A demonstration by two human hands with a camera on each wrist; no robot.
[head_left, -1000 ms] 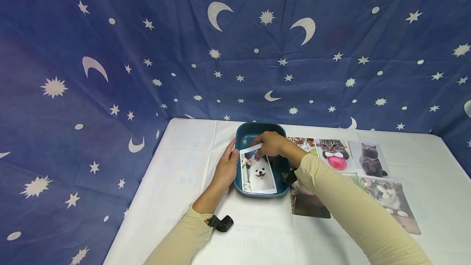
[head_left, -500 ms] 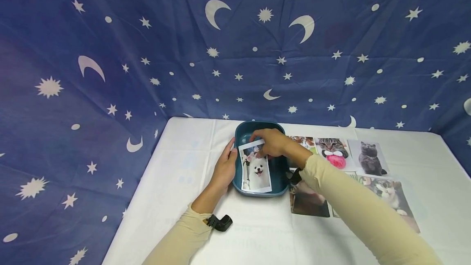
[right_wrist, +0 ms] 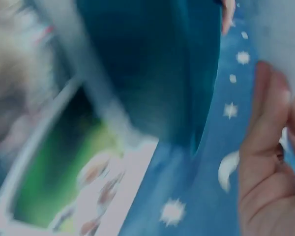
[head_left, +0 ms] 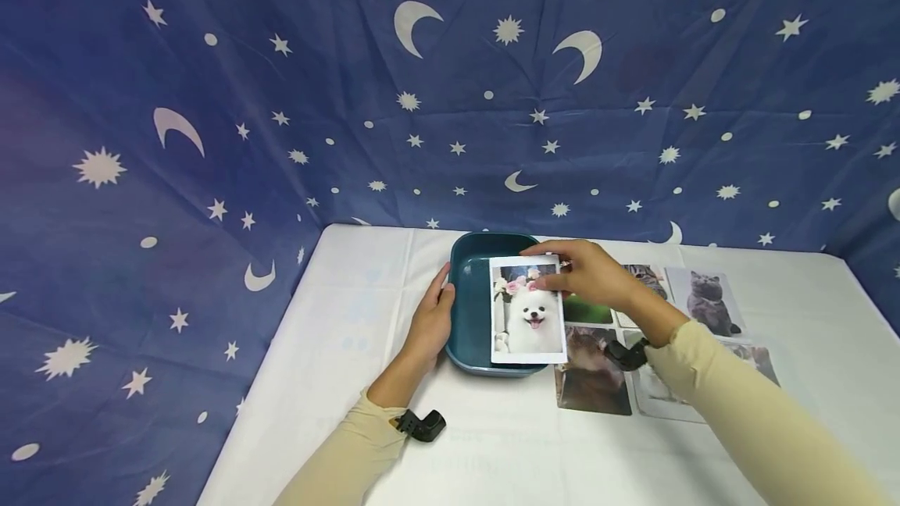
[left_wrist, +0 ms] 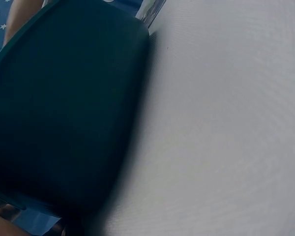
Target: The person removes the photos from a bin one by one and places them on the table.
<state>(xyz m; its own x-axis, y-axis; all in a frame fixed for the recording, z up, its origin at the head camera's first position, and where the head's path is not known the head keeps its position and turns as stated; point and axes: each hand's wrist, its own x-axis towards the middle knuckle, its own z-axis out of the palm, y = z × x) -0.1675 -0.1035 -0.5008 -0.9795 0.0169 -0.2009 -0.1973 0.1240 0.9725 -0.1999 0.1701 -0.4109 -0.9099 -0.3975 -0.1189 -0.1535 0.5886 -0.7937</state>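
Note:
A dark teal plastic box (head_left: 473, 334) with rounded corners stands on the table. My left hand (head_left: 427, 326) rests along its left outer wall, fingers extended and thumb at the rim; the same wall fills much of the left wrist view. My right hand (head_left: 587, 276) pinches a photo card (head_left: 534, 330) of a fluffy white dog near its top right corner. The card is over the right part of the box and overlaps its right rim in the head view. Thumb and finger (right_wrist: 273, 98) show on the card's pale back in the right wrist view.
Several animal photo cards lie in two rows right of the box, including a grey cat card (head_left: 708, 304) and a brown animal card (head_left: 593, 385). The right forearm partly covers them. A blue star-and-moon cloth (head_left: 450, 84) hangs behind the white-covered table (head_left: 492, 443).
My right hand has moved right with the dog photo card, from well inside the box to over its right rim. The left hand and the box have stayed in place.

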